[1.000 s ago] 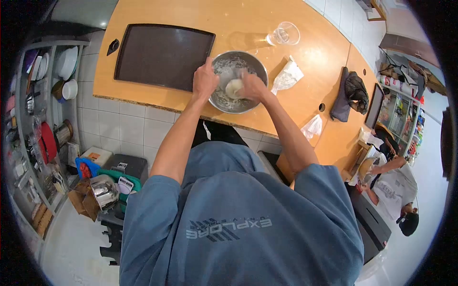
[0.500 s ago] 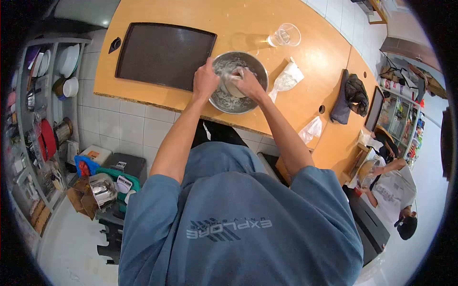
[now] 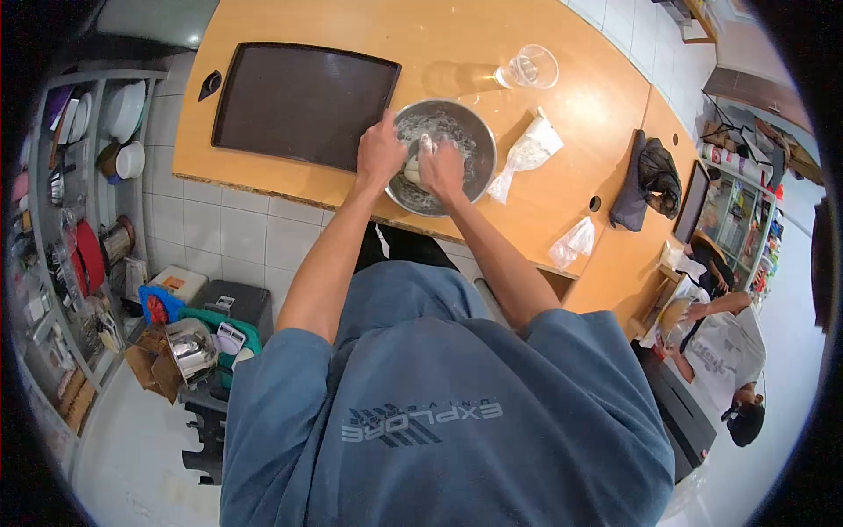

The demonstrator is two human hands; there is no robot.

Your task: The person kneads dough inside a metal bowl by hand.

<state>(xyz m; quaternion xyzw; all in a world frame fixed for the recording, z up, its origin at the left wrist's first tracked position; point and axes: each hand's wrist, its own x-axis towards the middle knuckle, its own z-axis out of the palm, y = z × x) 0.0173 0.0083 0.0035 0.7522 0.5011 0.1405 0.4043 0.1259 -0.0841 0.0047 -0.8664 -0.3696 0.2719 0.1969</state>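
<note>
A metal bowl (image 3: 479, 145) with white floury residue on its inner wall stands at the table's near edge. My left hand (image 3: 381, 151) is closed on the bowl's left rim. Inside the bowl, a pale lump of dough (image 3: 413, 171) lies toward the left side. My right hand (image 3: 439, 165) is in the bowl, its floury fingers bent and pressed on the dough. Right of the bowl lies a white plastic bag (image 3: 534, 145), and behind it is a clear cup (image 3: 534, 67).
A dark baking tray (image 3: 306, 104) lies left of the bowl on the wooden table (image 3: 369, 22). Farther right are a small plastic bag (image 3: 573, 241) and dark cloth items (image 3: 628, 180). Another person (image 3: 724, 347) is at the far right. Shelves (image 3: 97, 228) stand at the left.
My right hand has moved left and slightly down inside the bowl, with the dough now at the left side. The bowl has shifted slightly toward me. My left hand stays on the rim.
</note>
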